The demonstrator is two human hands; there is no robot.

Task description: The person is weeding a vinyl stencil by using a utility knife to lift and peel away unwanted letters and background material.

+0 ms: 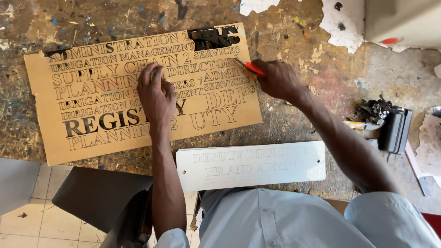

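Observation:
A tan board (92,78) with many cut-out letters lies flat on the worn workbench (298,46). My left hand (156,94) presses down on the middle of the board, fingers together. My right hand (275,78) grips a red-handled knife (251,68) whose tip touches the board near its right side. Some letters at the top right and lower left of the board show as dark holes. A white rectangular plaque (250,165) with engraved letters lies on the bench in front of me, below the board.
A small black box (395,131) with a heap of dark cut letters (372,110) sits at the right. A pale box (404,20) stands at the top right corner. A dark sheet (98,195) hangs below the bench's near edge over a tiled floor (41,225).

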